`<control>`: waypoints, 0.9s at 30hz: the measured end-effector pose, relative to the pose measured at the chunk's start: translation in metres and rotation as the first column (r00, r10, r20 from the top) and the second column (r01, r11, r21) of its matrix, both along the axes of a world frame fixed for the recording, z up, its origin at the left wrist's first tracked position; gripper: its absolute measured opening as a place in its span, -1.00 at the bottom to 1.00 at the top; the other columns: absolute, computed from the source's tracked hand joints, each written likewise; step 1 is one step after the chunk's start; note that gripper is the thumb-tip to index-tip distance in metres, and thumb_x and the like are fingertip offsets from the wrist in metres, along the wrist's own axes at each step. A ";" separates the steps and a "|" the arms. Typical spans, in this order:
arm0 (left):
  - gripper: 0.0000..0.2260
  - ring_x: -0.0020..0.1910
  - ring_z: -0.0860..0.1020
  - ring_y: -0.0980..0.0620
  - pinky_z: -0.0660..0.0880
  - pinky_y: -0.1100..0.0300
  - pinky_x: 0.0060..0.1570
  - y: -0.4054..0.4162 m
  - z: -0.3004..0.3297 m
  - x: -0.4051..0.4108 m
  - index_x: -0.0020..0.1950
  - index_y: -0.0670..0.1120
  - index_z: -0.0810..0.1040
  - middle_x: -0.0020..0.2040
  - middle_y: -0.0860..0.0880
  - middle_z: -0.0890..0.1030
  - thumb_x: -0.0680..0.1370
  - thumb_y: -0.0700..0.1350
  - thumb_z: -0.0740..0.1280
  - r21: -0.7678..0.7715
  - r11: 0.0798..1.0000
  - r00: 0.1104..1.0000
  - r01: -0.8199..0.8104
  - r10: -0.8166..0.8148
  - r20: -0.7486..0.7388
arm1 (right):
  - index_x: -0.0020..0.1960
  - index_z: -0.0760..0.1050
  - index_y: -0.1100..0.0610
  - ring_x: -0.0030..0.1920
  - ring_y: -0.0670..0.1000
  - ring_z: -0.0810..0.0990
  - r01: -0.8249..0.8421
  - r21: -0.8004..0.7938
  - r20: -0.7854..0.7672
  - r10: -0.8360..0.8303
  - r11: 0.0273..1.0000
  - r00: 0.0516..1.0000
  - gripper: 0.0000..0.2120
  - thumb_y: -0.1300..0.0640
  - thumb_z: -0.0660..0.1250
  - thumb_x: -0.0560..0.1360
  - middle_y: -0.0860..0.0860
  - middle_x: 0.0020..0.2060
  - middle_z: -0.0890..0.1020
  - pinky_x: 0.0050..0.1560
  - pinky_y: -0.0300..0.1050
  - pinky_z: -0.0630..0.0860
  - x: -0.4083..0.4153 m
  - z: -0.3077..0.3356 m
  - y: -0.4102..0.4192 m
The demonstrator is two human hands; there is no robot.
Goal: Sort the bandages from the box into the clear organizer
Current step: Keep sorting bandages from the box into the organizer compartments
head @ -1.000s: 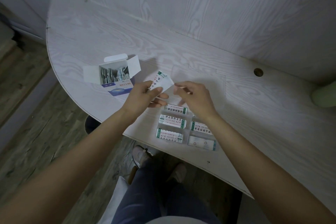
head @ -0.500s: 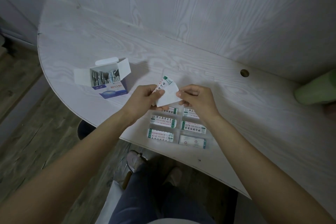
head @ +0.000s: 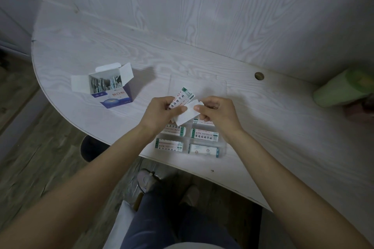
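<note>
Whitewashed wood-grain wall panel behind a pale wood-grain desk (head: 81,46) w/ a curved front edge; dark plank floor below, the person's legs in dark trousers and light shoes under the front edge. A round cable hole (head: 259,76) sits near the desk's back edge, toward the right. A blurred green object (head: 342,89) lies at the far right edge.

The open bandage box (head: 113,91), white w/ blue-purple front, stands near the left part of the desk, flaps up, wrapped strips standing on edge inside. Well apart from the hands.

The clear organizer (head: 221,153) sits at the front edge, roughly centre. Its lid lies flat behind it toward the back edge, barely visible. Compartments in two columns; four bandages (head: 204,135) visible, one per compartment, lying flat, green end bands and red print. The back compartments are partly hidden by the hands.

Left hand (head: 159,113) is above the organizer's back part, fingers curled round a small stack of printed bandages (head: 182,97) fanned up and away, thumb pressed on a blank-side-up white strip (head: 187,114). Right hand (head: 218,113) just beside it, thumb and forefinger pinching the other end of that same white strip, remaining fingers curled under. Both hands thus grasp the strip between them, held off the desk, directly over the organizer's back row.
</note>
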State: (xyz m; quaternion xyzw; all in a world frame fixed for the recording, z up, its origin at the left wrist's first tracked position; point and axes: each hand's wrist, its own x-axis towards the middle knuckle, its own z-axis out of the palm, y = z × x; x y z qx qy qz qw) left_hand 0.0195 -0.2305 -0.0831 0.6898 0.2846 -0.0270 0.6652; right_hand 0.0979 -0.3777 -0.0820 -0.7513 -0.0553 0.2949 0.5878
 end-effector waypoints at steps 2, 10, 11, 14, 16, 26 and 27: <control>-0.90 -0.17 0.60 -0.03 0.59 0.03 -0.13 -0.005 0.000 0.000 -0.02 -0.12 0.61 -0.12 -0.09 0.65 0.50 -0.27 0.38 0.011 1.000 1.000 0.005 -0.005 0.010 | -0.17 0.61 0.13 -0.47 -0.16 0.49 0.010 -0.038 0.009 -0.009 0.999 1.000 -0.92 0.29 0.43 0.43 -0.02 -0.38 0.59 -0.44 -0.29 0.41 -0.002 0.000 -0.005; -0.89 -0.24 0.58 0.01 0.54 0.18 -0.25 -0.019 0.004 -0.001 -0.10 -0.08 0.62 -0.18 -0.07 0.65 0.45 -0.27 0.44 0.061 0.998 1.000 0.017 -0.018 0.017 | -0.14 0.60 0.20 -0.39 -0.07 0.60 0.081 0.113 -0.135 -0.066 0.990 0.989 -0.94 0.33 0.38 0.47 0.10 -0.30 0.65 -0.39 -0.31 0.47 -0.008 0.000 -0.020; -0.92 -0.26 0.58 0.04 0.53 0.22 -0.29 -0.020 0.003 -0.001 -0.09 -0.10 0.63 -0.18 -0.07 0.65 0.46 -0.26 0.43 0.050 0.999 1.000 0.011 -0.012 0.021 | -0.14 0.60 0.20 -0.39 -0.07 0.60 0.085 0.114 -0.139 -0.069 0.990 0.988 -0.93 0.33 0.38 0.47 0.09 -0.30 0.65 -0.39 -0.30 0.47 -0.008 0.000 -0.020; -0.95 -0.30 0.62 0.12 0.59 0.26 -0.32 -0.025 0.003 -0.002 -0.11 -0.08 0.61 -0.18 -0.04 0.65 0.52 -0.20 0.37 -0.040 0.999 1.000 -0.014 0.015 0.027 | -0.15 0.59 0.17 -0.42 -0.06 0.59 0.116 0.105 -0.132 -0.101 0.988 0.986 -0.92 0.32 0.38 0.47 0.06 -0.31 0.66 -0.42 -0.29 0.45 -0.007 0.000 -0.025; -0.92 -0.34 0.63 0.07 0.62 0.20 -0.33 -0.027 0.003 -0.002 -0.10 -0.05 0.60 -0.20 -0.05 0.65 0.56 -0.18 0.33 -0.082 0.996 0.999 -0.040 0.041 0.008 | -0.13 0.59 0.20 -0.40 -0.04 0.63 0.177 0.149 -0.161 -0.153 0.973 0.975 -0.91 0.35 0.36 0.48 0.08 -0.31 0.66 -0.37 -0.27 0.52 -0.006 -0.001 -0.028; -0.87 -0.37 0.65 0.09 0.56 0.30 -0.37 -0.027 -0.005 -0.002 -0.11 -0.15 0.55 -0.18 -0.11 0.65 0.60 -0.20 0.25 -0.101 0.992 0.996 -0.083 0.080 -0.024 | -0.10 0.59 0.29 -0.17 -0.03 0.63 0.033 0.023 -0.146 -0.029 0.999 0.989 -0.94 0.33 0.43 0.43 0.09 -0.20 0.65 -0.14 -0.32 0.57 -0.002 -0.015 -0.048; -0.86 -0.38 0.64 0.12 0.55 0.32 -0.37 -0.028 -0.006 -0.001 -0.12 -0.15 0.55 -0.19 -0.11 0.65 0.60 -0.21 0.25 -0.081 0.994 0.997 -0.072 0.071 -0.020 | -0.07 0.60 0.29 -0.17 -0.05 0.64 0.006 -0.028 -0.117 -0.009 1.000 0.993 -0.86 0.38 0.46 0.38 0.07 -0.17 0.67 -0.16 -0.33 0.57 -0.002 -0.019 -0.050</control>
